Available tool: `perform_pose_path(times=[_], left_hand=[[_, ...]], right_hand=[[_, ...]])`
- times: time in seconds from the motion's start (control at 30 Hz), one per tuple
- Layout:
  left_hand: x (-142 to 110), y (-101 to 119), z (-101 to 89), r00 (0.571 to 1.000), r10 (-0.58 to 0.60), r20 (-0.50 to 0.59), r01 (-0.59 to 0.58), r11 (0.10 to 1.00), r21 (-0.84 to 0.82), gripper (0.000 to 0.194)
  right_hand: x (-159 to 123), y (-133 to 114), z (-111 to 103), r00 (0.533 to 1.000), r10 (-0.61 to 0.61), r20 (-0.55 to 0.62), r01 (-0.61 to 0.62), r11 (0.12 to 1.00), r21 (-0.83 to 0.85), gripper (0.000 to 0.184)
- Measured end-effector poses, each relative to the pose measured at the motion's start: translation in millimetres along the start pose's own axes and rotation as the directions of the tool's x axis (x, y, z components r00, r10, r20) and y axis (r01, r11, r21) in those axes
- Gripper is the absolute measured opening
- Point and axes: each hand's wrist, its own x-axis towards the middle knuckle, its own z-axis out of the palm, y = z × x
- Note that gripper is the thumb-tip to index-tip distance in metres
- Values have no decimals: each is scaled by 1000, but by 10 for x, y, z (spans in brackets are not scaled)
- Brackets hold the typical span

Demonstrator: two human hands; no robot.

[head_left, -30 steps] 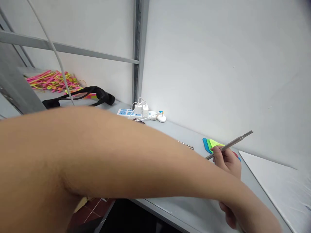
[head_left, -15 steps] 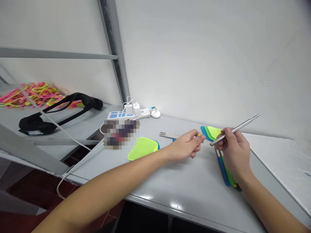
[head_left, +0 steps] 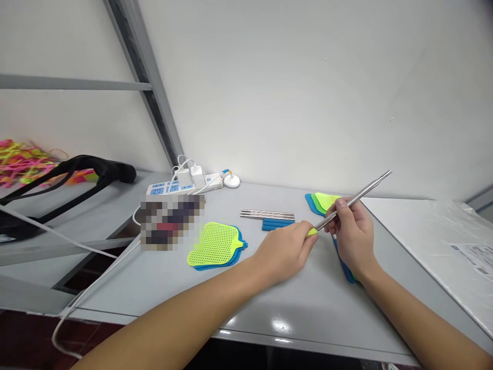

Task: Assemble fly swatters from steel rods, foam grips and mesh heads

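My left hand [head_left: 287, 249] is closed around a yellow-green handle grip [head_left: 311, 232], of which only the end shows. The lower end of a metal telescopic rod [head_left: 360, 195] meets that grip; whether it is inside cannot be made out. Fingers of my right hand [head_left: 352, 231] pinch the rod, which slants up to the right. Behind my right hand lie fly swatters with blue, green and yellow-green heads [head_left: 325, 201], their handles partly hidden. Left of my left hand are loose swatter heads [head_left: 215, 244], yellow-green over blue. Several metal rods [head_left: 265, 215] and blue grips [head_left: 275, 224] lie beyond it.
A white power strip [head_left: 185, 186] with plugs and cables stands at the back left, beside a round white device [head_left: 231, 180]. A pixelated patch hides something before it. A black frame [head_left: 82, 180] and colourful cords [head_left: 23, 162] lie far left. White wrapped sheeting [head_left: 435, 241] covers the right side.
My left hand has brought the yellow-green grip to the rod's lower end, where a gap was before. The camera view has shifted to the right.
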Motion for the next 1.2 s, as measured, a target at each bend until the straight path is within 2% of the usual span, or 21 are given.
perform_pose_path(times=[0.13, 0.23, 0.37, 0.5, 0.53, 0.6, 0.7, 0.77, 0.87, 0.97, 1.1, 1.2], left_hand=[[-4, -8, 17, 1000, 7, -25, -9, 998, -59, 23], [-12, -7, 28, 999, -1, -37, -3, 993, -115, 23], [-22, -4, 28, 997, -23, -71, 5, 969, -248, 23], [-20, 3, 25, 993, -68, -93, 32, 939, -342, 25], [-18, 7, 26, 993, -77, -89, 41, 934, -355, 25], [-15, 21, 32, 994, -87, -73, 54, 928, -367, 25], [-23, 48, 50, 995, -93, -40, 70, 921, -383, 24], [-36, 64, 71, 995, -95, -13, 80, 907, -414, 22], [-58, 71, 114, 994, -108, 11, 101, 879, -466, 23], [-76, 67, 163, 989, -146, 31, 140, 842, -521, 23], [-80, 72, 214, 981, -189, 52, 180, 760, -625, 22], [-60, 71, 225, 981, -186, 61, 168, 642, -748, 18]], right_hand=[[5, 21, 0, 1000, -4, 2, 4, 1000, 27, 23], [4, 31, 3, 999, 2, 50, -4, 999, 49, 22], [-35, 30, 25, 975, 1, 224, -9, 999, 35, 20], [-49, 18, 36, 901, 38, 433, -27, 999, -31, 18], [-35, 10, 30, 898, 52, 436, -38, 998, -41, 17], [17, -18, 3, 929, 67, 365, -67, 998, -14, 21], [130, -98, -76, 972, 67, 225, -110, 977, 184, 29], [192, -164, -130, 975, 93, 199, -149, 946, 287, 32], [204, -261, -140, 961, 178, 213, -243, 911, 333, 31], [102, -357, -23, 939, 238, 249, -320, 870, 376, 34], [-61, -486, 231, 930, 213, 298, -314, 883, 349, 44], [-101, -540, 389, 916, 201, 346, -293, 926, 239, 49]])
